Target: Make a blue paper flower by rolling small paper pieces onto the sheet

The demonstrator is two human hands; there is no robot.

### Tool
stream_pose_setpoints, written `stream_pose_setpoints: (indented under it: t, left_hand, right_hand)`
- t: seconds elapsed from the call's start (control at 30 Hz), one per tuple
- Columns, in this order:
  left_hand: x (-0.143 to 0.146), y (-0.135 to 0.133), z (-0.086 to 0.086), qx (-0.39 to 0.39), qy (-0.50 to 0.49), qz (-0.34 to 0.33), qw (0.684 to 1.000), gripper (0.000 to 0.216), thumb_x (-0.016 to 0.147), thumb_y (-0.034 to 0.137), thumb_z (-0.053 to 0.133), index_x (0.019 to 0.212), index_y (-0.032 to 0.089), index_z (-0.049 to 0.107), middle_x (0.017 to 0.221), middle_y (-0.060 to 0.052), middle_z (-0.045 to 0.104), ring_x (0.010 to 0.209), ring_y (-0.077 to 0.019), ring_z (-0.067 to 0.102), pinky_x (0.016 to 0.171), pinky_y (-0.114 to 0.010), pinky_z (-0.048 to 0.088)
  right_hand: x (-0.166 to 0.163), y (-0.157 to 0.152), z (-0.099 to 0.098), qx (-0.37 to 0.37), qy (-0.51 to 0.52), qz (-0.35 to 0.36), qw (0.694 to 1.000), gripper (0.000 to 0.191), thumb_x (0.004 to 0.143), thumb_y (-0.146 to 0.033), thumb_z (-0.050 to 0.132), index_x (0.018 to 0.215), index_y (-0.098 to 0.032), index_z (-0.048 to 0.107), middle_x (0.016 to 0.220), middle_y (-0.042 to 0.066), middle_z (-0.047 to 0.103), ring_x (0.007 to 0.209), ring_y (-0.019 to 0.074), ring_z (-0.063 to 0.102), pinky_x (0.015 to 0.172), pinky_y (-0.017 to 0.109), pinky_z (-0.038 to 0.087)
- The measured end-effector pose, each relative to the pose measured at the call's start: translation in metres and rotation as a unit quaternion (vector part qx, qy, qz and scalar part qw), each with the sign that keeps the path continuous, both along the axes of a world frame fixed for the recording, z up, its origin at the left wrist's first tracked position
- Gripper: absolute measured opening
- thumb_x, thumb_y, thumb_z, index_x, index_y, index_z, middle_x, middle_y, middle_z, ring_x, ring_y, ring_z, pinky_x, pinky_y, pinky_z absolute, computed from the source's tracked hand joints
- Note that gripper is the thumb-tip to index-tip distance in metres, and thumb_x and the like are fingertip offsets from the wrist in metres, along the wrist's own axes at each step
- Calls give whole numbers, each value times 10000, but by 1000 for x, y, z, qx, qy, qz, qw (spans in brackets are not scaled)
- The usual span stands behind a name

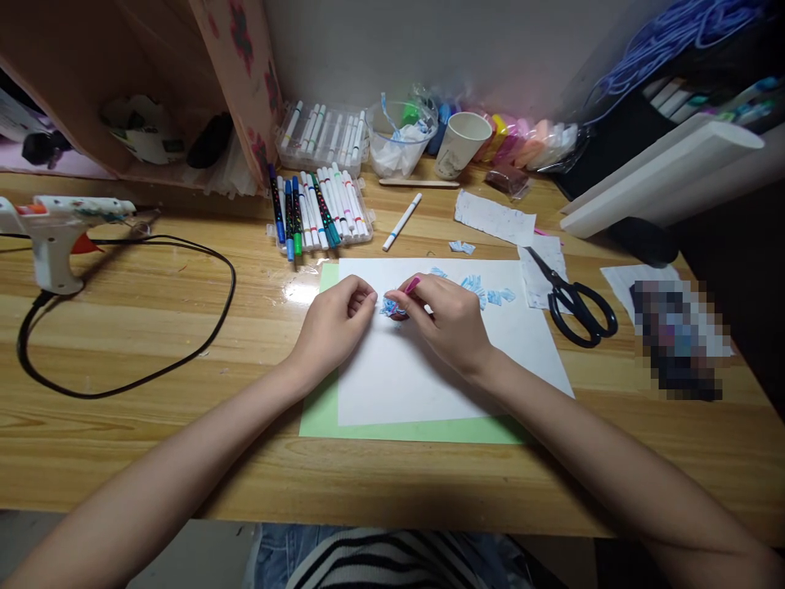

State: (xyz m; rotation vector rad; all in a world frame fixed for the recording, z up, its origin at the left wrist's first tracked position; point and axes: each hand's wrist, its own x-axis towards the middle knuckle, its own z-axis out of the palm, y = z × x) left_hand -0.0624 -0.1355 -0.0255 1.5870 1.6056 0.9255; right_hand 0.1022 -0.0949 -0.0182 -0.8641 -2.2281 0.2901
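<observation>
Both my hands rest on a white sheet (429,376) that lies on a green sheet (319,409). My left hand (334,323) is curled, its fingertips pinching the edge of a small blue-and-white paper piece (390,307). My right hand (447,319) is closed around a thin pink tool (412,285), whose tip touches the same paper piece. Several small blue fringed paper bits (484,290) lie on the white sheet just right of my right hand.
Black scissors (576,307) lie to the right on paper scraps. Marker trays (319,213), a loose white marker (401,221), a plastic tub (401,139) and a paper cup (459,143) stand behind. A glue gun (55,233) with black cord (184,343) sits left.
</observation>
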Motion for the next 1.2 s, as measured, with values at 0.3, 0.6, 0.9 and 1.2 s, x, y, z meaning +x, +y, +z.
stream_pose_setpoints:
  t: [0.3,0.6,0.9,1.2]
  left_hand:
    - [0,0,0,3,10,1,1000,134,879,258,482,850,180,587,791,-9,654,714,-134,590,659,-253,434]
    - [-1,0,0,-18,14,-6,1000,169,886,306,469,833,186,575,764,-9,636,692,-142,577,649,-266,430]
    - [-3,-2,8,15,63,-56,996,118,879,291,508,914,196,568,870,-19,604,766,-145,553,687,-267,424]
    - [35,70,17,34,164,-96,981,131,859,297,530,857,184,594,877,-52,620,821,-191,570,694,-299,418]
  right_hand:
    - [-8,4,-7,-8,49,-64,997,315,887,-363,566,629,-197,494,531,-31,541,488,95,489,513,231,364]
    - [9,-2,8,-69,151,-55,985,182,868,-283,605,715,-188,584,614,-17,632,536,100,594,527,234,448]
    - [71,7,-20,-93,197,-71,973,134,915,-228,494,884,-207,623,805,33,618,739,162,600,632,314,481]
    - [78,10,-26,-176,256,-111,944,151,930,-284,464,915,-217,599,877,38,544,705,148,544,564,286,432]
